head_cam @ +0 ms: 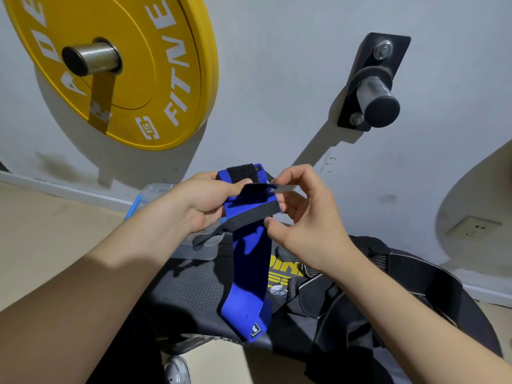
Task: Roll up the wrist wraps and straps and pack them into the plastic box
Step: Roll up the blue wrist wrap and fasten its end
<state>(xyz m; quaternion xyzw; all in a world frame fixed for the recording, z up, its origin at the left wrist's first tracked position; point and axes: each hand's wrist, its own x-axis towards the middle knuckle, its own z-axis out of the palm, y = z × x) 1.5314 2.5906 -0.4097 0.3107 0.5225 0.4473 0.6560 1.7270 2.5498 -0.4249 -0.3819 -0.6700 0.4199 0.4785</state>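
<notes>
A blue wrist wrap (250,261) with black hook-and-loop patches hangs between my hands, its lower end doubled back near the mat. My left hand (205,202) grips the wrap's top end, thumb over the black patch. My right hand (300,217) pinches the wrap's right edge, thumb on the black band and fingertips on the folded top flap. A thin black thumb loop dangles under my left hand. The clear plastic box (194,249) with a blue latch stands on the floor behind my left wrist, mostly hidden.
A yellow weight plate (155,67) hangs on a wall peg at upper left; a bare black peg (378,99) juts out at upper right. A black perforated mat (191,289) lies below, with black straps and a belt (415,295) heaped at right.
</notes>
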